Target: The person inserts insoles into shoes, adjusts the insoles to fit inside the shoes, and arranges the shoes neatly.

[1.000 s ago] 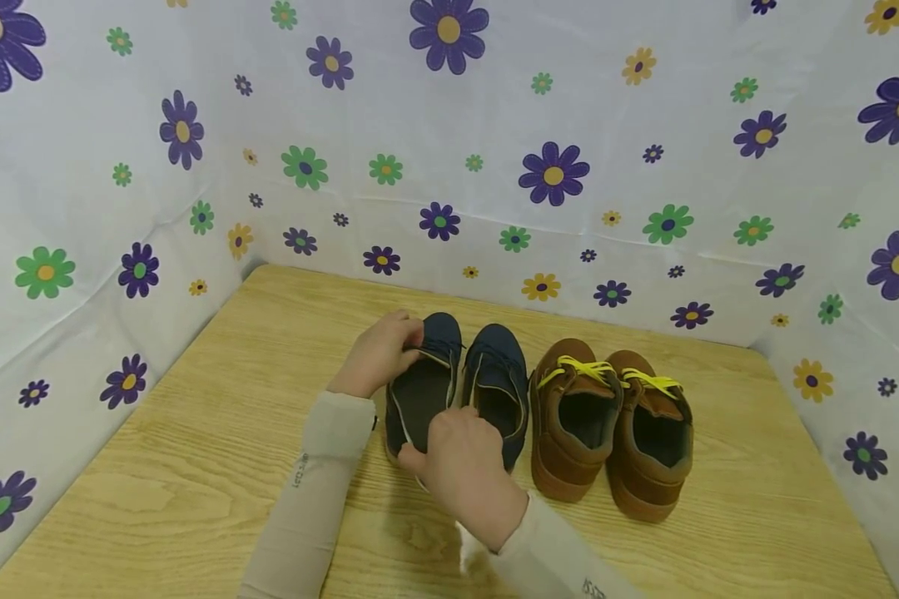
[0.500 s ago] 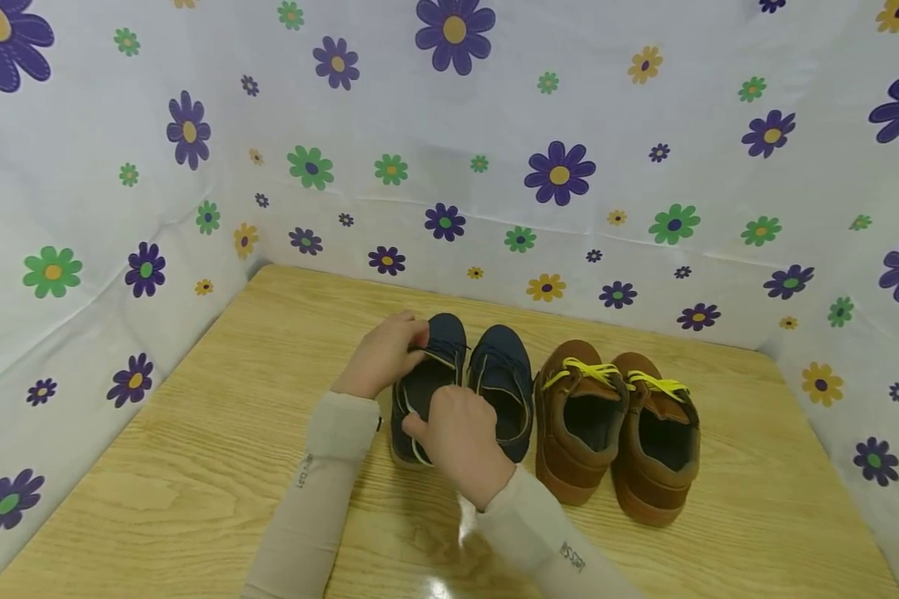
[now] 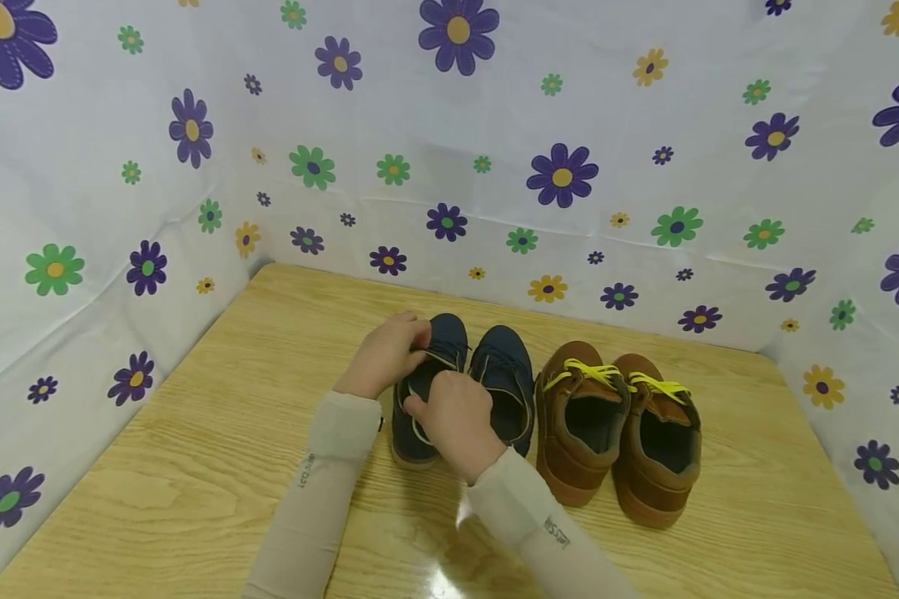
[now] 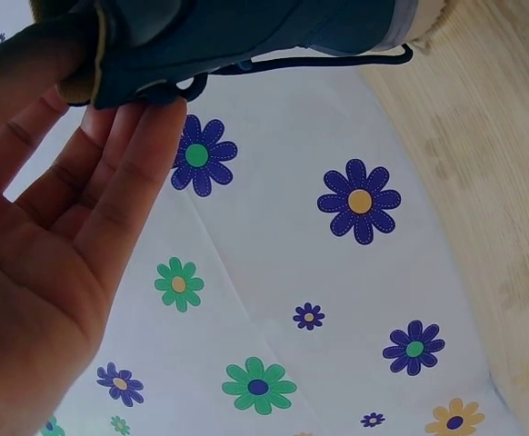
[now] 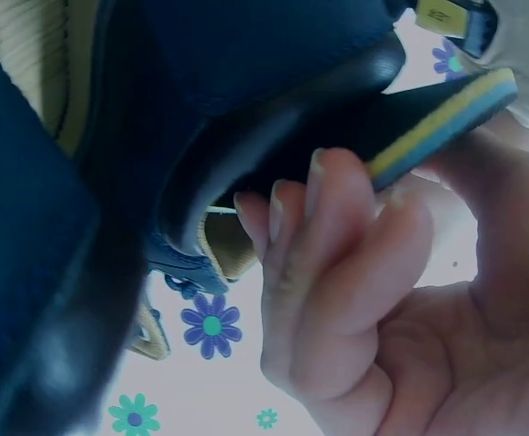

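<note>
Two navy lace-up shoes stand side by side, toes pointing away. My left hand (image 3: 384,353) grips the left navy shoe (image 3: 414,453) near its laces, with the thumb and fingers on the edge of the upper. Over the opening of the same shoe is my right hand (image 3: 455,416). In the right wrist view its thumb and curled fingers pinch an insole (image 5: 446,120), whose edge shows dark, yellow and blue layers. The insole's front part is hidden inside the shoe. Close by on the right stands the other navy shoe (image 3: 504,353), partly covered by my right hand.
A pair of brown shoes with yellow laces, the left one (image 3: 569,474) and the right one (image 3: 655,499), stands right of the navy pair. All rest on a wood-grain tabletop (image 3: 217,466). A white flowered cloth (image 3: 389,108) rises behind and at both sides.
My right hand has moved forward from the heel toward the shoe's middle, holding the insole. The left hand stays on the shoe. The whole view has shifted slightly.
</note>
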